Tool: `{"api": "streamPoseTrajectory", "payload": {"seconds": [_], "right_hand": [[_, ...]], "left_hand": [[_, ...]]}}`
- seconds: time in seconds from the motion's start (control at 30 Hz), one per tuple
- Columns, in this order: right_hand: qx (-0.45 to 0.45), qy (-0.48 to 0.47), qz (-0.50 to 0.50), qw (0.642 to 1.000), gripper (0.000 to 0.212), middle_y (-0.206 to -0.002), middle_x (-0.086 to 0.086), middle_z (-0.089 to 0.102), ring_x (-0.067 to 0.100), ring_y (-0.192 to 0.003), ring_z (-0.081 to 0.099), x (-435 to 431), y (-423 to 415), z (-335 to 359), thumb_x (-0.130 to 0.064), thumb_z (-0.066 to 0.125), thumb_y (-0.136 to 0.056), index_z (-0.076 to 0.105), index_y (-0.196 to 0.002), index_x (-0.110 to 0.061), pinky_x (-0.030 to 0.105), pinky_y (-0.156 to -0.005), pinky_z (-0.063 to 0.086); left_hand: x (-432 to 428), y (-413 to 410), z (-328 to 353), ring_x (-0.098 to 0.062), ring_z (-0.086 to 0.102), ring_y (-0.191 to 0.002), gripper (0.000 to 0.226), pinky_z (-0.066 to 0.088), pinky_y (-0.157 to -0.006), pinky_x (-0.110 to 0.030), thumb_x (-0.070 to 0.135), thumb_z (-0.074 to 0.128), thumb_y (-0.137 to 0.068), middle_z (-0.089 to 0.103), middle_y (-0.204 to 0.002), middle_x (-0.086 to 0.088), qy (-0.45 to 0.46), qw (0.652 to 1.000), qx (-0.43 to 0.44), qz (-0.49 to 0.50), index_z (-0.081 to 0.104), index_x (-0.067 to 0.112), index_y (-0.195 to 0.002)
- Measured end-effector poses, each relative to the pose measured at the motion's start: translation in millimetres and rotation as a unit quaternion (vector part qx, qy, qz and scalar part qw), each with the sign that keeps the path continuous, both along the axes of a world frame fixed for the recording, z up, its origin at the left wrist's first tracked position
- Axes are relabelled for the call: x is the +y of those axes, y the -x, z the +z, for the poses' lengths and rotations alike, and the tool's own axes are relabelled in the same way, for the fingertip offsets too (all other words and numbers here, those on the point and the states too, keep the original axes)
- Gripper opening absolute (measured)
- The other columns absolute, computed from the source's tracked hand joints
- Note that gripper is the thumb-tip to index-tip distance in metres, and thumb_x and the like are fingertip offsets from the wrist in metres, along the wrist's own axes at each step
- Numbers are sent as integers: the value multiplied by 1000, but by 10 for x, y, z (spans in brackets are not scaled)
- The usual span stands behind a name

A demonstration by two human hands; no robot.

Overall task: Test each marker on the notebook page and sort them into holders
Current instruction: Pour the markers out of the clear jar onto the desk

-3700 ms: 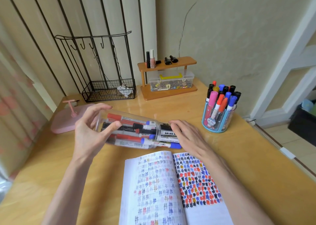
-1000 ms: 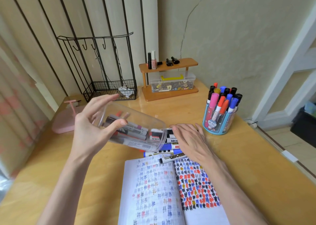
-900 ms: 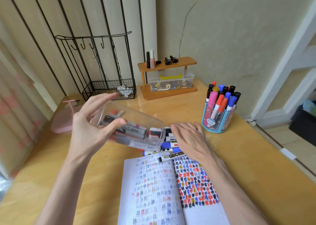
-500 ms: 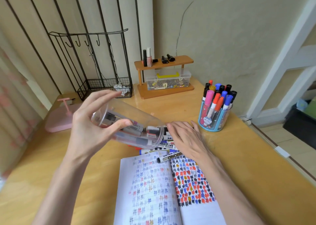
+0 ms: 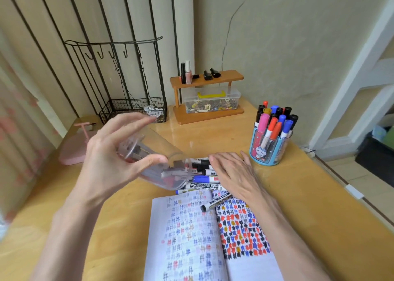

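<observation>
A small wooden shelf stands at the back of the surface. Nail polish bottles stand on its top board, and a clear box of small bits sits beneath. Left of the shelf stands a black wire rack; farther left is a pink stand.

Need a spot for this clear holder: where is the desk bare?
Bare wood lies left of the notebook, below the pink stand, and right of it, before the blue holder. Crowded: loose markers between the clear holder and right hand.
</observation>
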State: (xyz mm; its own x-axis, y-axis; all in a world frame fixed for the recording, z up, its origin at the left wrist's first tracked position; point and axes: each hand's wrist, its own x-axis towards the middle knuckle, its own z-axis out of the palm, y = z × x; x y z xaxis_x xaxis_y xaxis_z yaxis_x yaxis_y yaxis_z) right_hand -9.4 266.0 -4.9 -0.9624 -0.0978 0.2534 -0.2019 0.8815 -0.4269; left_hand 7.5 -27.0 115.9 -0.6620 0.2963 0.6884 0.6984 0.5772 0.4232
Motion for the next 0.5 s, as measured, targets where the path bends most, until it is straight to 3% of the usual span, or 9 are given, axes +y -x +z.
{"api": "streamPoseTrajectory", "payload": {"seconds": [0.13, 0.27, 0.3, 0.43, 0.5], "right_hand": [[1, -5, 3, 1000, 70, -138, -21, 59, 3, -132, 45, 3, -5, -9, -67, 4, -102, 58, -137, -38, 54, -124, 13], [-2, -7, 2, 1000, 72, -139, -22, 58, 3, -132, 45, 0, -4, -12, -69, 3, -101, 57, -137, -39, 54, -124, 13], [-2, -6, 3, 1000, 72, -139, -22, 58, 3, -132, 45, 0, -5, -10, -69, 3, -101, 57, -137, -39, 54, -124, 13], [-4, -8, 4, 1000, 72, -141, -21, 58, 4, -133, 45, 1, -9, -2, -70, 3, -101, 56, -138, -38, 53, -124, 12], [-4, -9, 4, 1000, 71, -142, -21, 57, 4, -133, 44, 0, -9, 1, -69, 5, -101, 56, -140, -38, 53, -124, 12]], "left_hand": [[7, -31, 43, -12, 62, -125, 78, 48, -108, -27, 61, 80, -74, 65, -133, 1, -11, 1000, 15, 20, 67, 17, -137], [15, -87, 60, 7, 63, -116, 71, 48, -96, -8, 46, 90, -76, 66, -132, -4, -34, 999, -4, 17, 66, 17, -136], [9, -90, 69, 7, 62, -116, 71, 48, -96, -8, 45, 90, -76, 66, -132, -5, -41, 999, -5, 15, 66, 17, -136], [-60, -72, 102, -13, 62, -125, 73, 49, -108, -32, 56, 81, -75, 66, -133, 0, -38, 999, 5, 10, 66, 21, -137], [-61, -83, 127, -13, 62, -125, 74, 48, -108, -30, 58, 81, -74, 66, -133, 1, -35, 999, 5, 6, 65, 22, -137]]}}
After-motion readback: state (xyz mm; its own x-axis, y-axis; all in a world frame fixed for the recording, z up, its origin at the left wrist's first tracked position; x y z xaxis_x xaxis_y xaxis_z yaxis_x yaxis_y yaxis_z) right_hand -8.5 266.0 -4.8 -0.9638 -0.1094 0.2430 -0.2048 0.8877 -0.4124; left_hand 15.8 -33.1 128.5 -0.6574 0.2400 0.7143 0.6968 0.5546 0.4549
